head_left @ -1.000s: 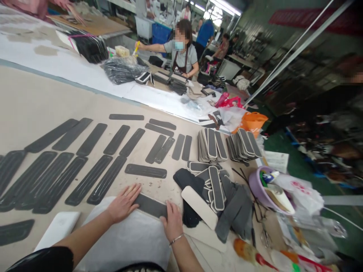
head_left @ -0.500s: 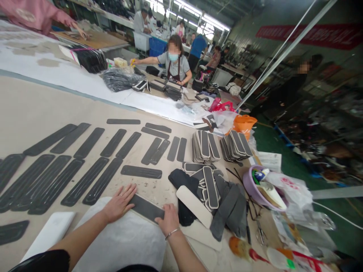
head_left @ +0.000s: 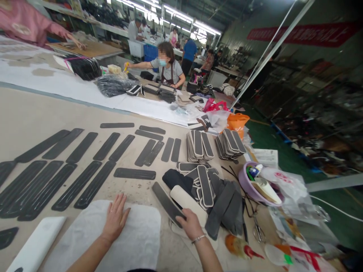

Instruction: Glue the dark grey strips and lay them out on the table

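My right hand [head_left: 190, 223] pinches the near end of a long dark grey strip [head_left: 166, 199], which is tilted up off the white cloth. Beneath and beside it are a cream strip with rounded ends [head_left: 188, 206] and a crumpled black cloth [head_left: 177, 180]. My left hand [head_left: 115, 216] lies with fingers stretched out on the white cloth [head_left: 138, 234], holding nothing. Rows of dark grey strips with a shiny edge [head_left: 89, 185] are spread over the table to the left.
Stacks of cream-edged strips [head_left: 195, 145] stand at the back right, before a loose pile of strips [head_left: 205, 185]. A purple basin [head_left: 245, 185], scissors [head_left: 258, 232] and a glue bottle [head_left: 236, 245] lie to the right. A co-worker [head_left: 170, 70] works across the table.
My right hand has lifted the dark grey strip off the white cloth and carried it right, toward the pile. My left hand has let go of it and moved slightly left and down.
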### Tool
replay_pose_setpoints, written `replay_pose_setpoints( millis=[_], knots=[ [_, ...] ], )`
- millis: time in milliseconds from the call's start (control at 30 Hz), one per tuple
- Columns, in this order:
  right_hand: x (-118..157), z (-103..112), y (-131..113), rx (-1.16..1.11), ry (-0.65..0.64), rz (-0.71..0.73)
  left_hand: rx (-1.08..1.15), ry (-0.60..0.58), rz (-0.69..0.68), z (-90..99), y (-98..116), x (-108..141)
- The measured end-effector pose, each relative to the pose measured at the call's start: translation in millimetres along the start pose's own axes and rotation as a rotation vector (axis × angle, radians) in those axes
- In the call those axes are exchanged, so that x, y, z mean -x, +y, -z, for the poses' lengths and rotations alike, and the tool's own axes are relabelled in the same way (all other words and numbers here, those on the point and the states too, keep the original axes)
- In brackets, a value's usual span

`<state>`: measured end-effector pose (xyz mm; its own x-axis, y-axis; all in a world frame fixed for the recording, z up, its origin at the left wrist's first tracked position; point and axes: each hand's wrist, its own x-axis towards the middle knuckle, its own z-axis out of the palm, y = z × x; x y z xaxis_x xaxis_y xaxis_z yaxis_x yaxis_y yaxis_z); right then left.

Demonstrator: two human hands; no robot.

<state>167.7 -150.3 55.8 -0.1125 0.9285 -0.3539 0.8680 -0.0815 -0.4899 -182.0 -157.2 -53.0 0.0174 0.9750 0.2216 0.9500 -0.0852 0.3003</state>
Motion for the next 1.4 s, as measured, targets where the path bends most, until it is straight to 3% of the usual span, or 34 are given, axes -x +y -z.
replay_pose_setpoints(
  millis=[100,233,567,767,867,1000,1100,1300,1400],
  knots=[
    [13,27,46,0.05,0.048,-0.105,-0.051,-0.113,-0.004,-6.7,13,9],
    [18,31,76,0.126,0.149,-0.241,-0.13,-0.222,-0.018,-6.8,21,5],
    [15,-8,67,0.246,0.27,-0.165,-0.168,-0.232,0.022,-2.6,26,0],
    [20,-13,67,0.199,0.319,-0.226,-0.171,-0.212,0.042,-4.4,29,0],
    [21,-5,63,0.127,0.317,-0.246,-0.172,-0.201,0.052,-2.6,31,-2],
    [21,14,63,-0.096,0.264,-0.074,-0.166,-0.172,0.033,-1.7,32,-4],
    [11,35,72,-0.188,0.348,-0.008,-0.156,-0.158,0.017,-2.9,32,-4],
    [-28,79,100,-0.07,0.615,-0.264,-0.169,-0.165,0.004,-3.9,31,-2],
    [-34,76,97,0.047,0.556,-0.252,-0.187,-0.178,-0.014,-3.6,30,-2]
  ],
)
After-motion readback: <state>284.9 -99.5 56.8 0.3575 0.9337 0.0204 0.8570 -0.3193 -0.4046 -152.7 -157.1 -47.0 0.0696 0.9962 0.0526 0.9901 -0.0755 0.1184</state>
